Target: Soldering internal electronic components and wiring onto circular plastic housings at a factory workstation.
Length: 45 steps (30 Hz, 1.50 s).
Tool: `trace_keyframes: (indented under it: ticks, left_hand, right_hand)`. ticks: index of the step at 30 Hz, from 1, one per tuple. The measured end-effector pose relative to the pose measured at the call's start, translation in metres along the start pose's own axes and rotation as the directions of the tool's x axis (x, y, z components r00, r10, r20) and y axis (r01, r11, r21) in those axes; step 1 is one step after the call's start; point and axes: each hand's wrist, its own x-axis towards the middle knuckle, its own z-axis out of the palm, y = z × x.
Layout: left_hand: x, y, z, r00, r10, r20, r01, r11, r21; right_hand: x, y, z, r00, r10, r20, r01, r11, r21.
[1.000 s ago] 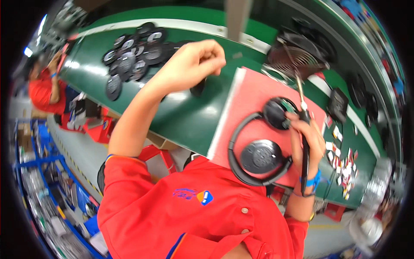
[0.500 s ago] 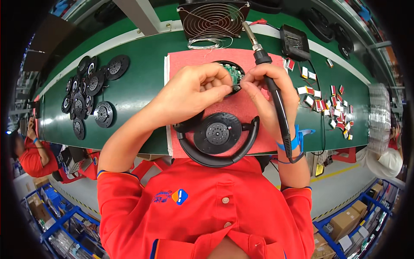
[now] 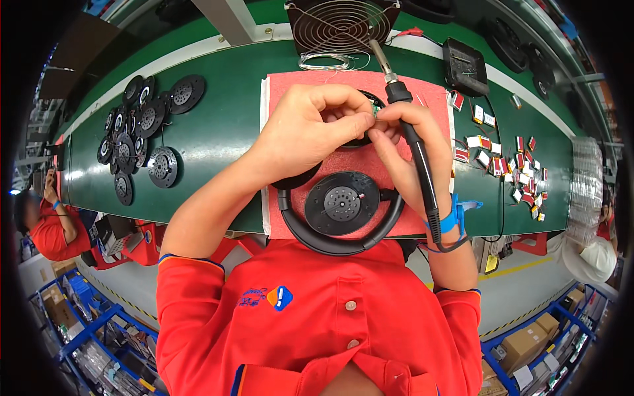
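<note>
My left hand (image 3: 323, 122) is closed, thumb and forefinger pinched over a round black headphone ear cup (image 3: 356, 142). Whatever it pinches is too small to make out. A sliver of green circuit board (image 3: 376, 109) shows in the cup behind the fingers. My right hand (image 3: 415, 148) holds a soldering iron (image 3: 422, 168) across the palm, its metal tip pointing up and away. The right thumb and forefinger meet the left fingertips at the board. Nearer to me lies the black headband (image 3: 330, 245), curving around a round speaker plate (image 3: 342, 203) on the pink mat (image 3: 409, 211).
A fan with a wire grille (image 3: 343, 26) stands behind the mat, with a coil of thin wire (image 3: 325, 61) before it. Several speaker plates (image 3: 150, 117) lie left. Small battery packs (image 3: 525, 175) are scattered right, near a black tray (image 3: 465, 66). Other people sit at both sides.
My hands have come together, so the fingertips meet and cover more of the circuit board. The whole scene sits slightly further right in view. The soldering iron stays in my right hand.
</note>
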Motion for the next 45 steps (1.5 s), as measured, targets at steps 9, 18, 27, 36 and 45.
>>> trace_keyframes:
  ticks: [9,18,27,36,45]
  left_hand:
    - [0.018,-0.014,-0.014,0.963,0.267,-0.036,-0.21,0.825,0.524]
    - [0.033,-0.03,-0.009,0.955,0.297,-0.005,-0.229,0.749,0.622]
    - [0.03,-0.034,-0.008,0.954,0.299,0.008,-0.233,0.726,0.647]
    - [0.029,-0.033,-0.01,0.966,0.259,0.018,-0.218,0.769,0.601]
    - [0.029,-0.031,-0.014,0.962,0.274,-0.011,-0.222,0.799,0.558]
  right_hand:
    - [0.001,0.01,-0.021,0.975,-0.2,-0.093,0.166,0.944,-0.286]
    - [0.007,-0.006,-0.043,0.921,-0.33,-0.206,0.269,0.922,-0.277]
    - [-0.009,0.009,-0.036,0.924,-0.352,-0.15,0.319,0.925,-0.208]
    - [-0.009,0.001,-0.031,0.954,-0.287,-0.083,0.262,0.937,-0.233]
    - [-0.011,0.013,-0.035,0.915,-0.368,-0.166,0.325,0.915,-0.24]
